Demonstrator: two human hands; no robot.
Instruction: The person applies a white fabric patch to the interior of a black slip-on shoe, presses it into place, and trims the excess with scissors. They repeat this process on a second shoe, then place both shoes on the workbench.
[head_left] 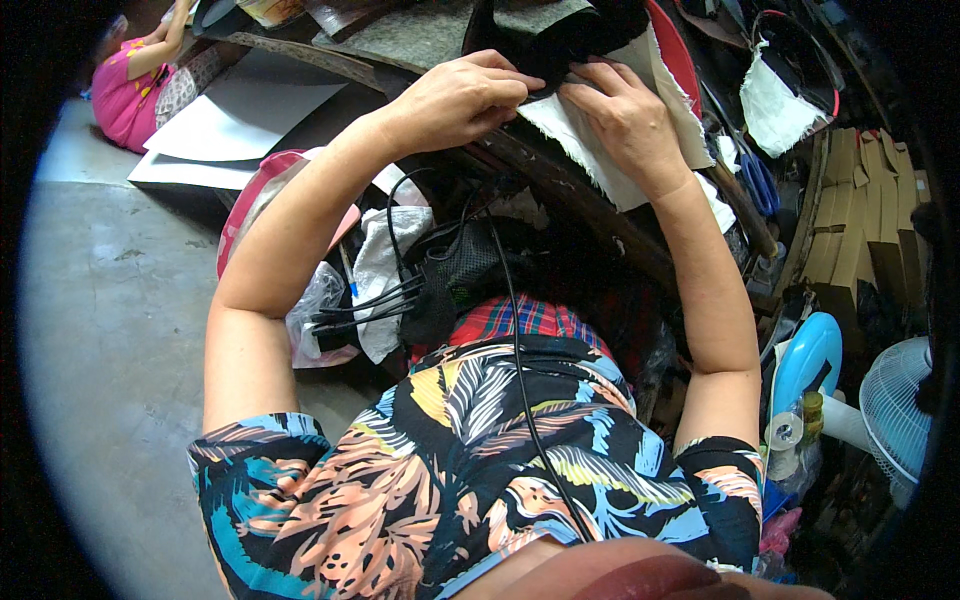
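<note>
Black cloth (pixel 588 38) at loosely curled fingers (pixel 503 90)

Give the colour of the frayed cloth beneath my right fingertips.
The frayed cloth is white; head view.

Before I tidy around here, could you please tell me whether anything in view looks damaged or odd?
The flat white fabric piece by the right hand looks frayed: its lower edge is ragged, not cleanly finished.
</note>
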